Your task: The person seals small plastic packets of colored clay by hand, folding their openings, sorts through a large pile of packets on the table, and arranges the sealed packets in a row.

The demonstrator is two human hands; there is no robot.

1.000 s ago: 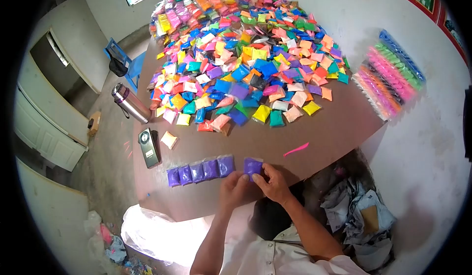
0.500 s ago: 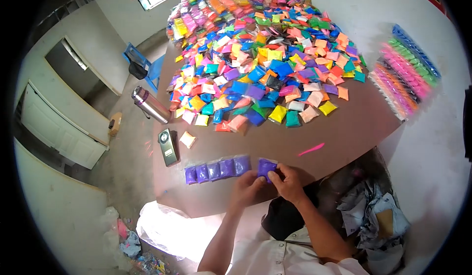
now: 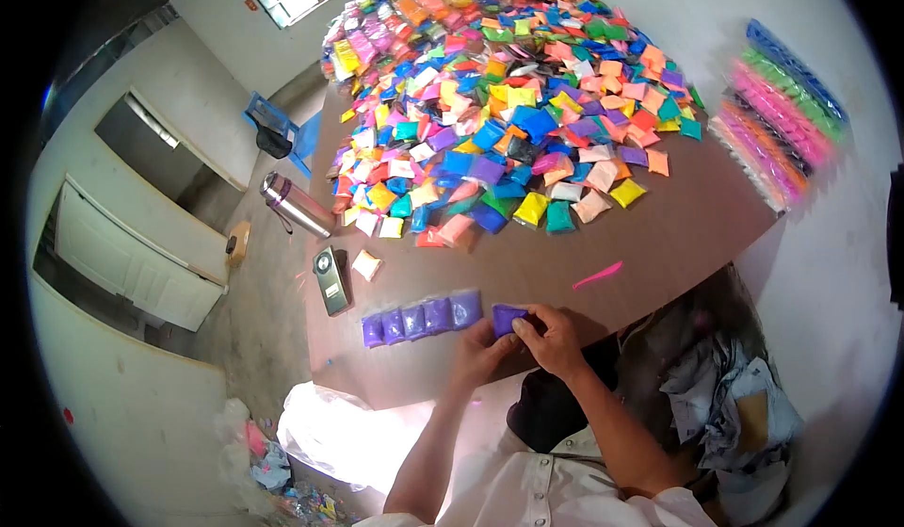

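Head view — brown table [image 3: 452, 271], hands [image 3: 557, 342] pinched together on purple packet [image 3: 507, 318], blue chair [image 3: 306, 138], pale walls [image 3: 833, 273]

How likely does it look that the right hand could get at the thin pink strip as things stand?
Probably yes: the thin pink strip lies just beyond the right hand, with only tabletop visible between them. It holds a purple packet, which may need releasing first.

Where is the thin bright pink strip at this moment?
In the head view, the pink strip lies on the right part of the brown table, beyond and slightly right of the right hand, nearer than the heap of coloured packets.
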